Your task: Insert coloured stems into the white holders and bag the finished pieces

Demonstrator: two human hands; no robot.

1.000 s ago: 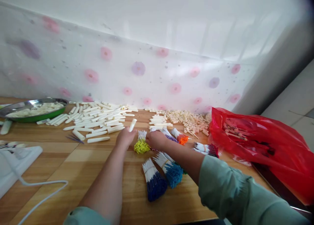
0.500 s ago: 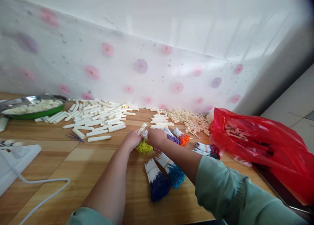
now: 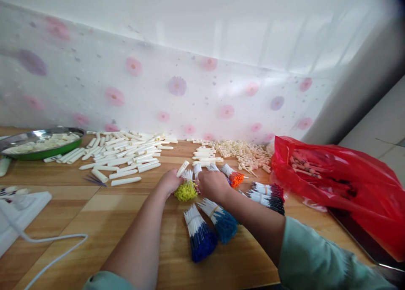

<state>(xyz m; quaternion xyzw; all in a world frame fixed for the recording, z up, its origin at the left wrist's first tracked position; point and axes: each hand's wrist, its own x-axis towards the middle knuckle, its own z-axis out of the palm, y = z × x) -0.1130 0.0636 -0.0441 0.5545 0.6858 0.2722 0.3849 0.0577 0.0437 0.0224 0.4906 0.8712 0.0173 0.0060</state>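
My left hand [image 3: 171, 182] is closed round a white pen barrel [image 3: 182, 169] that tilts up from its fingertips. My right hand [image 3: 214, 186] is bent in a pinch just to the right, with a thin pinkish pen refill [image 3: 191, 180] running from its fingers towards my left hand. Between and below the hands lies a bundle of yellow-ended refills [image 3: 185, 191]. An orange-ended bundle [image 3: 234, 178] lies behind my right hand. Nearer me are a dark blue bundle [image 3: 202, 239] and a light blue bundle [image 3: 225, 226]. My right hand partly hides other bundles.
Loose white barrels [image 3: 126, 153] pile up at the back left, beside a green-sided metal bowl [image 3: 57, 150]. Small cream parts [image 3: 249, 155] heap at the back right. A red plastic bag [image 3: 341, 176] stands right. A white power strip [image 3: 28, 214] and cable lie left.
My right hand has drawn to the right, away from my left hand, uncovering more of the yellow bundle. The pinkish refill now shows between the hands. My left hand still holds the barrel.
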